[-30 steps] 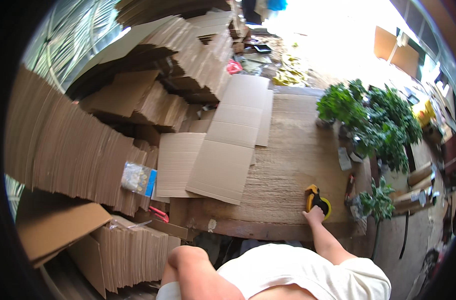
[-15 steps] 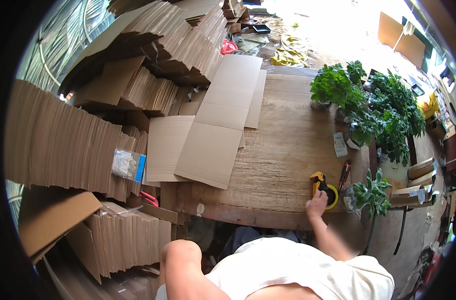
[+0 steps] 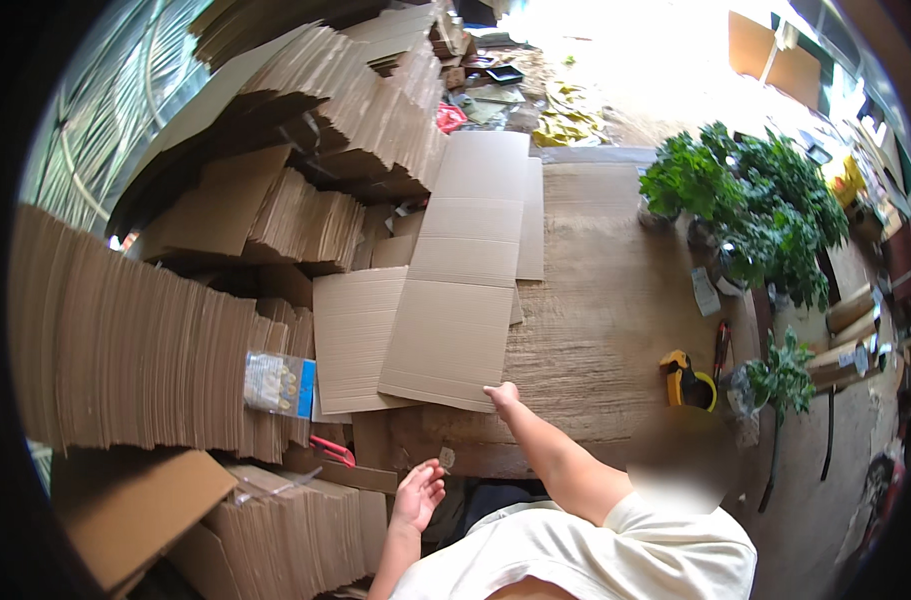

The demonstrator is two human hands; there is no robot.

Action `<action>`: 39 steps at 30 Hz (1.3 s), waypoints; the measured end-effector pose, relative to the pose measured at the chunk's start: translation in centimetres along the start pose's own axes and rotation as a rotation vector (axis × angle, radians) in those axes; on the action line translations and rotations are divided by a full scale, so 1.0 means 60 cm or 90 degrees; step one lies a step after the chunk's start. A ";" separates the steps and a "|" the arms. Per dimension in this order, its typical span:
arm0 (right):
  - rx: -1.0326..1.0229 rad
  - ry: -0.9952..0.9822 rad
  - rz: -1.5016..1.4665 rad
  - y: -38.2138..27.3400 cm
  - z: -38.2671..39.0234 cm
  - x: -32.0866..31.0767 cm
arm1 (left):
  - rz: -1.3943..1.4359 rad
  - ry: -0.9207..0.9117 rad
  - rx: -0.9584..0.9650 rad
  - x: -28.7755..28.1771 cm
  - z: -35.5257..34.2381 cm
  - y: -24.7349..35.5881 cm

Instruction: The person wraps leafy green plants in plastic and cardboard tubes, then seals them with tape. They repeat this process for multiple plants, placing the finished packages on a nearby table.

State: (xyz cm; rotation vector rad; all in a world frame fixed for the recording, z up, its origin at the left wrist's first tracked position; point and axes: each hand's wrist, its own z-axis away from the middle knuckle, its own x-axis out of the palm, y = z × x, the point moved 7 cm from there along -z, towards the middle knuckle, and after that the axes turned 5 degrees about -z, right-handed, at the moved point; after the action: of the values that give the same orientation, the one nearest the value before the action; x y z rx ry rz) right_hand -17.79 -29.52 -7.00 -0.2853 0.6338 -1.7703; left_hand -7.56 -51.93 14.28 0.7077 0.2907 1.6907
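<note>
A long creased cardboard sheet (image 3: 458, 290) lies over other flat cardboard pieces (image 3: 360, 335) on the left half of the wooden table (image 3: 585, 300). At its near right corner is my right hand (image 3: 502, 397), thumb on the edge, closed on the sheet; some fingers are hidden. My left hand (image 3: 420, 494) hovers in front of the table's near edge, palm turned inward, fingers apart and nothing in them. A yellow and black tape dispenser (image 3: 687, 382) rests at the table's right side, away from both hands. Beside it lies a red and black utility knife (image 3: 721, 348).
Tall stacks of flat cardboard (image 3: 135, 340) crowd the left side. A clear packet (image 3: 279, 384) and a red-handled tool (image 3: 332, 450) sit near them. Leafy green plants (image 3: 745, 200) stand at the far right, with a smaller plant (image 3: 780, 375) nearer. A white label (image 3: 705, 291) lies on the table.
My right hand has let go of the tape dispenser and moved left to the cardboard sheet's corner. My left hand has come into view. The whole view has shifted slightly.
</note>
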 end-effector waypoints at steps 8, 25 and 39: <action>-0.238 0.048 -0.339 0.013 0.139 -0.200 | -0.073 -0.017 -0.044 -0.042 -0.194 -0.015; -0.053 -0.069 -0.228 0.261 0.195 -0.517 | 0.070 0.093 -0.079 0.155 -0.214 -0.356; -0.089 -0.439 0.070 0.348 0.245 -0.514 | 0.210 0.316 -0.098 0.090 -0.142 -0.500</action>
State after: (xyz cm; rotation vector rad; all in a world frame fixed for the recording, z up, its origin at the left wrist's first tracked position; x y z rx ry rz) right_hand 15.66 -8.02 -2.43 -0.8917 0.2620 -1.3961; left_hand 10.82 -37.74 -7.25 0.2173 0.4001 2.1710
